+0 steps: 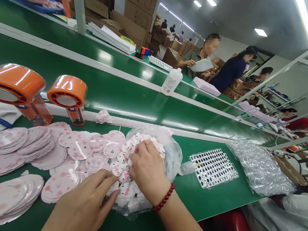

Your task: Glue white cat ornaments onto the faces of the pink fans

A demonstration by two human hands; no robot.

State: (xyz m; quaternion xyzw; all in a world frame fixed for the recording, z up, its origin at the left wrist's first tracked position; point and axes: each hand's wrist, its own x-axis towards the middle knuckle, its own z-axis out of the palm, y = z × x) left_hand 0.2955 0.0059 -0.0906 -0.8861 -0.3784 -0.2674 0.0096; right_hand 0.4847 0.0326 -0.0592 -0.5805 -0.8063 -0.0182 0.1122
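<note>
A clear plastic bag (175,156) lies wide open on the green bench, filled with small white cat-face pieces (122,171) with pink bows. My right hand (148,170), with a red bead bracelet (164,197) on the wrist, reaches into the pile with bent fingers. Its fingertips press together among the pieces, and what they grip is hidden. At the near left edge of the bag, my left hand (85,196) touches the pieces with its fingertips, the thumb apart from the fingers. Many pink-patterned round sheets (80,149) spread left of the bag, some in stacks (10,196).
Two orange handheld fans (66,95) stand at the back left. Right of the bag lie a small clear bottle (187,168), a sheet of black oval stickers (214,168) and bubble wrap (258,167). A white bottle (172,81) stands beyond the rail; people work farther off.
</note>
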